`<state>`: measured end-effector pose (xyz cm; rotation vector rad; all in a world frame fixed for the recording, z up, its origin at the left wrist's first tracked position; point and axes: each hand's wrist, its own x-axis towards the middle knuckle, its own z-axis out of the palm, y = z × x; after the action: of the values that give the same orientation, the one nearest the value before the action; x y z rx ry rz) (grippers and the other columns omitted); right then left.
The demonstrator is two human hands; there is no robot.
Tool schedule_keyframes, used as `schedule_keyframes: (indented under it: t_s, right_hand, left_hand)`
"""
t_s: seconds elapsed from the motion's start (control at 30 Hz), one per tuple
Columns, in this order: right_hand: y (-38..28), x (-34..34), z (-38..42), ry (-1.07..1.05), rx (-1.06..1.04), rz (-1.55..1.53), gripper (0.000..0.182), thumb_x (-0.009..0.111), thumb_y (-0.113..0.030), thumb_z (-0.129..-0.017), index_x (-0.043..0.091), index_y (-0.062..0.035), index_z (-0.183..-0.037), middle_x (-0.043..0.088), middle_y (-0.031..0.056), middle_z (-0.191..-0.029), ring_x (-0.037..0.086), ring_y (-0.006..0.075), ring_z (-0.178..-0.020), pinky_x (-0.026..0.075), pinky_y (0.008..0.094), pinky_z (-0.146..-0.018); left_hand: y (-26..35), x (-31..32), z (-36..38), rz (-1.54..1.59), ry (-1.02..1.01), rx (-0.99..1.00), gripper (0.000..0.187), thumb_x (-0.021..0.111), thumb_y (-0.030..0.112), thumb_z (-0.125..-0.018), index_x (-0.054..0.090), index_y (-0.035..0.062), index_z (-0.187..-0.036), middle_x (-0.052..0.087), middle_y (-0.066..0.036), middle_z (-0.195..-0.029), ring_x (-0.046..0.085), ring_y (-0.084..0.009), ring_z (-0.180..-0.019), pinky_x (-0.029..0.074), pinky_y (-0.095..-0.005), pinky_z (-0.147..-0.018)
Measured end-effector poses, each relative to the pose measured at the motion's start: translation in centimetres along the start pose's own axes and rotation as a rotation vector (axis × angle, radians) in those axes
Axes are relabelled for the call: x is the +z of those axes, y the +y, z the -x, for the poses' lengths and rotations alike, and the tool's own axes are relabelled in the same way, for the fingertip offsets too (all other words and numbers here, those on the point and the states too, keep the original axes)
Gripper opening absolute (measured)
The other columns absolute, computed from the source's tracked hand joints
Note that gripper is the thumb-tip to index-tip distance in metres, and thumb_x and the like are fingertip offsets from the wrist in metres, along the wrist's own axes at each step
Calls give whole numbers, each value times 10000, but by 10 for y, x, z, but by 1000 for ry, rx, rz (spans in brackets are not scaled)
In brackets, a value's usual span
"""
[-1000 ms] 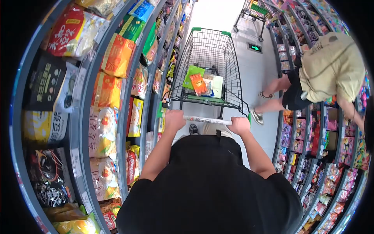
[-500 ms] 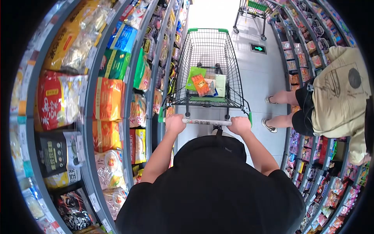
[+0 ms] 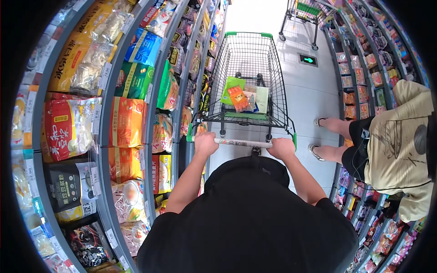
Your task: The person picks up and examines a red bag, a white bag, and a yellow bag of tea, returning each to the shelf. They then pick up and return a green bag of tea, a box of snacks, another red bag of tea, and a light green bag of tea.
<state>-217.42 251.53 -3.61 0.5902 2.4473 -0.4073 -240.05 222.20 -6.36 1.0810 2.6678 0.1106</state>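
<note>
Both hands, left hand (image 3: 205,143) and right hand (image 3: 281,148), clenched on shopping cart handle (image 3: 243,143), cart mid-aisle; risk of clipping bent-over shopper (image 3: 396,150) close right, or snack shelves (image 3: 150,113) close left.

black wire cart (image 3: 248,59), green corners, orange packet (image 3: 238,98)
</note>
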Motion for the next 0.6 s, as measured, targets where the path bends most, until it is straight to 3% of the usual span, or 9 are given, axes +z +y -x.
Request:
schedule_keyframes:
  t_s: [0.13, 0.6]
  right_hand:
    - [-2, 3, 3, 5, 7, 1, 435, 673, -473, -910, 821, -99, -1075, 822, 146, -1052, 798, 346, -982, 635, 484, -869]
    - [-17, 37, 42, 78, 48, 21, 487, 656, -597, -924, 827, -155, -1034, 820, 131, -1006, 795, 342, -966, 632, 483, -857]
  left_hand:
    - [0, -4, 1, -10, -67, -18, 127, 744, 223, -768, 776, 127, -843, 776, -98, -920, 741, -321, -956, 498, -466, -914]
    - [-8, 15, 50, -23, 51, 37, 112, 746, 233, -768, 770, 146, -834, 769, -110, -882, 744, -330, -925, 498, -463, -902]
